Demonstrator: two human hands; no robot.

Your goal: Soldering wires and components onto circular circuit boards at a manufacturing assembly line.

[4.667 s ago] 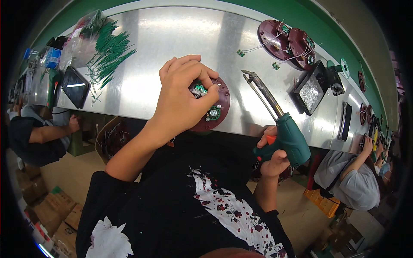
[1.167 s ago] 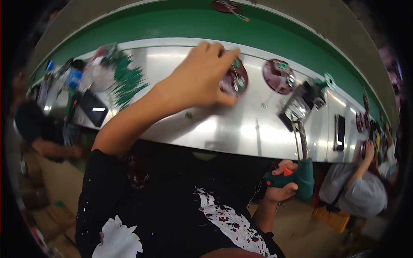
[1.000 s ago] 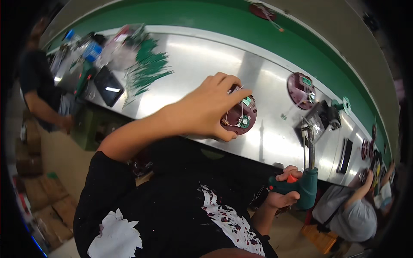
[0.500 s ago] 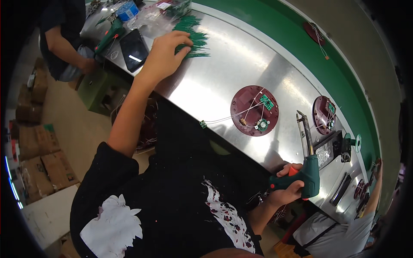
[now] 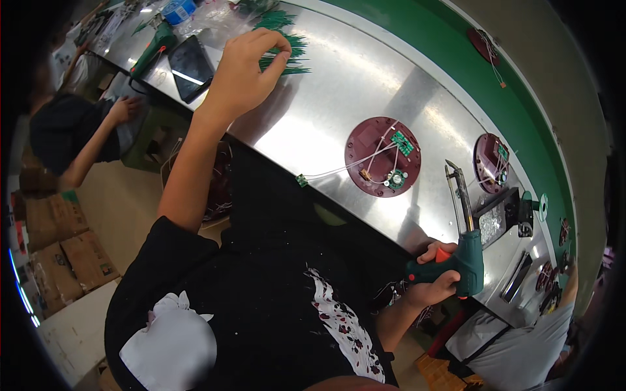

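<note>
My left hand [image 5: 248, 68] is over a bundle of thin green wires [image 5: 282, 21] at the table's far left. Its thumb and forefinger meet in a pinch, and whatever lies between the tips is too small to make out. In my right hand [image 5: 435, 279] is a green soldering gun [image 5: 468, 260] with a red trigger, its metal tip pointing up and away from me. Between the hands lies a round maroon plate [image 5: 365, 140] carrying a green circuit board [image 5: 403, 143] and white wires. A small green board [image 5: 301, 180] hangs from these wires at the table's near edge.
A second maroon plate [image 5: 484, 161] lies at the right, near a dark tray [image 5: 490, 225] and a wire spool [image 5: 542, 207]. Far left are a black tablet-like device [image 5: 190, 68], another green tool [image 5: 155, 49] and a blue roll [image 5: 177, 11]. Co-workers sit on both sides.
My left thumb and forefinger have closed from apart into a pinch over the green wires. The right hand keeps its hold on the soldering gun. The view has shifted slightly; the left co-worker has leaned forward.
</note>
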